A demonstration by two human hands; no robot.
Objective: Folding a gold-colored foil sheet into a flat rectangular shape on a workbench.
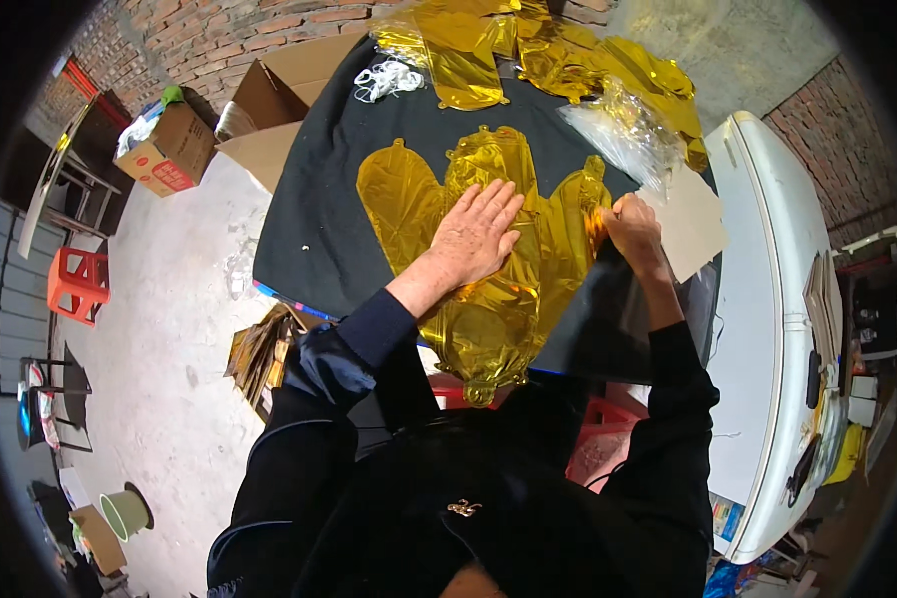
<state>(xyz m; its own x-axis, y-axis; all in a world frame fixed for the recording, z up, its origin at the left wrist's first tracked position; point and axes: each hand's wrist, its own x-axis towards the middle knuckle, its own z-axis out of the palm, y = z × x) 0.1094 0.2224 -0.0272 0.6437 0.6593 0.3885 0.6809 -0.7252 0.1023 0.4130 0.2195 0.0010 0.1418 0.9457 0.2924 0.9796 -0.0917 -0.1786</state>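
On a black-covered table [299,229], the left hand [473,234] presses flat and open on a gold foil balloon [488,299]; the right hand [630,227] pinches its edge. Rough pulling could crease or tear the foil.

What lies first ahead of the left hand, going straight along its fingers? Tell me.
The left hand lies flat on the gold foil balloon, fingers pointing up-right. Straight on, it would probably cross the balloon's upper lobe, then bare black tablecloth, towards the clear plastic bags.
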